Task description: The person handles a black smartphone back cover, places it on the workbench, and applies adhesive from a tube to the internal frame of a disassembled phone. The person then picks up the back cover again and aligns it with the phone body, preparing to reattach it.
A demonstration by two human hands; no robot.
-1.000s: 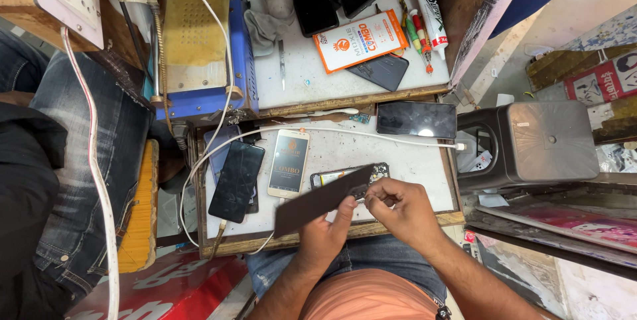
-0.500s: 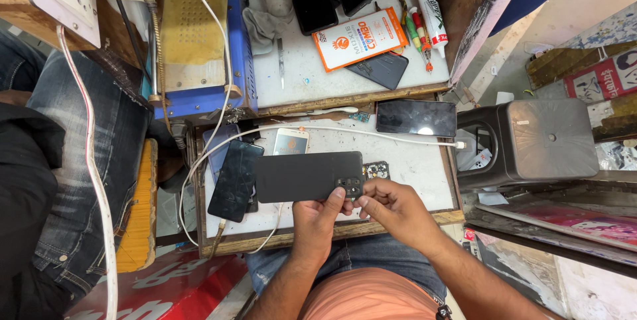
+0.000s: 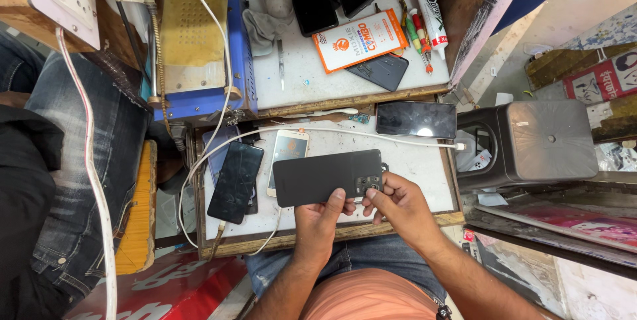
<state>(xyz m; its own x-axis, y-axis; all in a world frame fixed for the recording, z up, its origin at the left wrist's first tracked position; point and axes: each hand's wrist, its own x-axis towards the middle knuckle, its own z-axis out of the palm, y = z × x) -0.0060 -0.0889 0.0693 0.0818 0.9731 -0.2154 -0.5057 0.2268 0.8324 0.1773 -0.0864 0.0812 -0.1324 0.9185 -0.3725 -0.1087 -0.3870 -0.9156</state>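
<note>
A person seated at a cluttered repair bench holds a black phone (image 3: 328, 177) back-side up over a white work tray (image 3: 411, 161), both bare hands closed on it. The left hand (image 3: 317, 217) grips the phone's lower edge near the middle, thumb pressed on the dark back panel. The right hand (image 3: 397, 204) pinches the end with the camera cluster, fingers curled narrowly around that corner.

The phone hangs level just above the tray, long side running across it. On the tray, left of the held phone, lies a phone with a cracked black screen (image 3: 235, 181), and a white phone with a lit screen (image 3: 286, 154) sits partly beneath the held one. At the tray's far right corner rests another dark phone (image 3: 416, 119), its glass catching a spot of light, with a white cable (image 3: 345, 133) running across the tray to its right rim.

Beyond the tray, on a second shelf, lie an orange-and-white packet (image 3: 359, 40), a dark phone cover (image 3: 379, 71), tubes and pens. To the right of the tray stands a black boxy machine (image 3: 531, 141); to its left, a blue-framed heating plate (image 3: 196, 35).
</note>
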